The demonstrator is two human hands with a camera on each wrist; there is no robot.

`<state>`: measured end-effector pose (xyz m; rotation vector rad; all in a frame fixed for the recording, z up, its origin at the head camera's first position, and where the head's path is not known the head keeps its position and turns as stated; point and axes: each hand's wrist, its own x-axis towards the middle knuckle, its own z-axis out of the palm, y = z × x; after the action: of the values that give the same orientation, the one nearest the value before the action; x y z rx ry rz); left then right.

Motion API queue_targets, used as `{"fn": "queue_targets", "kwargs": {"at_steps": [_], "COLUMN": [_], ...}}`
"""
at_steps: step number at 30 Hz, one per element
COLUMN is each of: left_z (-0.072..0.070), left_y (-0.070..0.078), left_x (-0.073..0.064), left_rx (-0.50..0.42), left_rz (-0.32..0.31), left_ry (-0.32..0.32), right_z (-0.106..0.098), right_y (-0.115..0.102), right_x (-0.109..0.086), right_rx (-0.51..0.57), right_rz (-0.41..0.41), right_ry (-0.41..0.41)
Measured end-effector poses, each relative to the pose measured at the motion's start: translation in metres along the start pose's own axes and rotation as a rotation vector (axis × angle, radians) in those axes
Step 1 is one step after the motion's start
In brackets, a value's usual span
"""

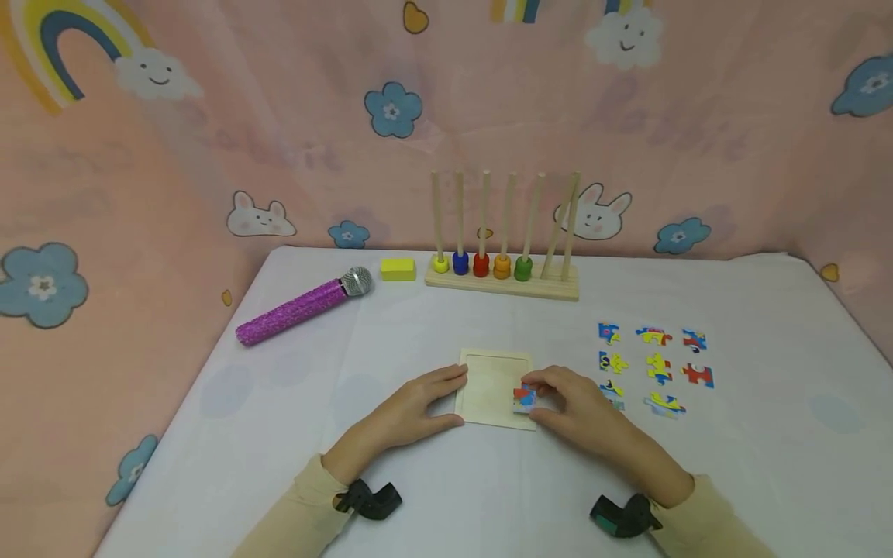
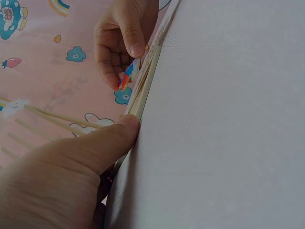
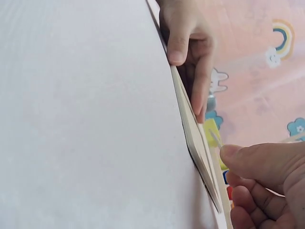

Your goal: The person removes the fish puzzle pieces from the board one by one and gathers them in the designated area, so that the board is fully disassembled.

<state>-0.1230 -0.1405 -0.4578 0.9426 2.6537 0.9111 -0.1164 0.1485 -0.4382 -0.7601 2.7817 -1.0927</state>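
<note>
A square wooden puzzle tray (image 1: 487, 390) with a raised rim lies on the table, bare apart from its right side. My left hand (image 1: 413, 407) rests at the tray's left edge, fingers extended, thumb (image 2: 107, 143) touching the rim. Over the tray's right edge, my right hand (image 1: 579, 407) pinches a red and blue puzzle piece (image 1: 524, 398) between thumb and fingers. The left wrist view shows this puzzle piece (image 2: 127, 76) tilted and raised above the tray. Seen from the right wrist, it is a thin edge by the thumb.
Several loose puzzle pieces (image 1: 658, 368) lie in rough rows right of the tray, one partly behind my right hand. At the back stands a wooden peg rack (image 1: 502, 285) with coloured beads. A yellow block (image 1: 398, 270) and a purple glittery microphone (image 1: 296, 312) lie to its left.
</note>
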Motion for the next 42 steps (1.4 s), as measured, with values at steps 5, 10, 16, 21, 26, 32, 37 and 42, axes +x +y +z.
{"fn": "queue_targets", "kwargs": {"at_steps": [5,10,16,21,26,32,37,42], "left_z": [0.000,0.000,-0.001,-0.001,0.000,0.000,0.001,0.001], "left_y": [0.001,0.001,0.001,0.002,0.002,0.002,0.002,0.001], "left_x": [0.001,0.000,0.000,0.000,0.000,0.000,0.001,0.001], "left_rx": [0.004,0.006,0.013,0.010,0.001,0.003,0.008,0.011], "left_rz": [0.004,0.002,0.020,0.022,0.022,0.022,0.013,0.007], "left_ry": [0.004,0.004,0.013,0.017,0.018,0.014,0.012,0.006], "right_z": [-0.016,-0.034,-0.061,-0.083,-0.101,-0.113,-0.113,-0.109], "right_y": [0.005,0.015,0.035,0.056,0.080,0.103,0.117,0.127], "right_x": [-0.004,-0.016,-0.041,-0.063,-0.085,-0.108,-0.119,-0.125], "right_rx": [-0.024,-0.065,-0.140,-0.163,-0.167,-0.180,-0.156,-0.123], "right_rz": [0.035,0.069,0.147,0.213,0.284,0.319,0.332,0.317], "right_ry": [-0.003,0.014,0.042,0.064,0.090,0.128,0.141,0.152]}}
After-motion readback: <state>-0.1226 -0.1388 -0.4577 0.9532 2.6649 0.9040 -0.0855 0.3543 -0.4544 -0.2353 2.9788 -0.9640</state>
